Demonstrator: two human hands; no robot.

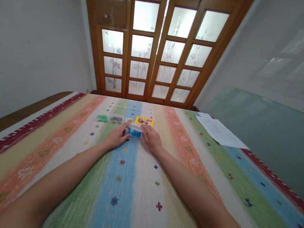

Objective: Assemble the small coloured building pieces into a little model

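Note:
Both hands meet over a small clear plastic bag (134, 132) with blue pieces inside, near the middle of the table. My left hand (117, 135) grips its left side between thumb and fingers. On the opposite side, my right hand (151, 138) pinches the bag's upper right edge. Just behind the bag lies a yellow card or flat box (148, 120) with a printed picture, close to my right fingertips. To the left, beyond my left hand, rest clear bags holding green pieces (102, 118) and dark pieces (116, 119).
A striped, patterned tablecloth (118, 184) covers the table. White paper sheets (219, 131) lie at the right. A pale green glass panel (274, 127) stands along the right edge. Wooden doors with frosted panes (155, 46) are behind the table.

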